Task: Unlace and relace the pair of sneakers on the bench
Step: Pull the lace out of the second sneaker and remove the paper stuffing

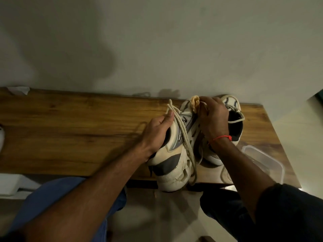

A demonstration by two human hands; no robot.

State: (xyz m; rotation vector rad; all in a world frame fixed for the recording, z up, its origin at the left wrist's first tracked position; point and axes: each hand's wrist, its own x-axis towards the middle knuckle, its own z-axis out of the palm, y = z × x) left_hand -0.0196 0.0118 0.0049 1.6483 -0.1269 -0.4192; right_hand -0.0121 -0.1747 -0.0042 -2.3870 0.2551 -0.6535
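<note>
A cream and grey sneaker (173, 165) lies tipped on its side at the front edge of the wooden bench (70, 123), its heel end hanging over the edge. My left hand (157, 131) grips its collar, thumb on top. A cream lace (185, 138) runs loose along the shoe's side and loops down past the sole. My right hand (214, 117) pinches something at the shoe's tongue (195, 104), where the fingers hide the lace end. The second sneaker (234, 117) stands behind my right hand, partly hidden, with its lace loose over the opening.
A clear plastic container (265, 161) sits on the bench's right end, close to my right forearm. A scrap of white paper (19, 89) lies at the back left corner by the wall. White objects (10, 186) lie below the bench at left.
</note>
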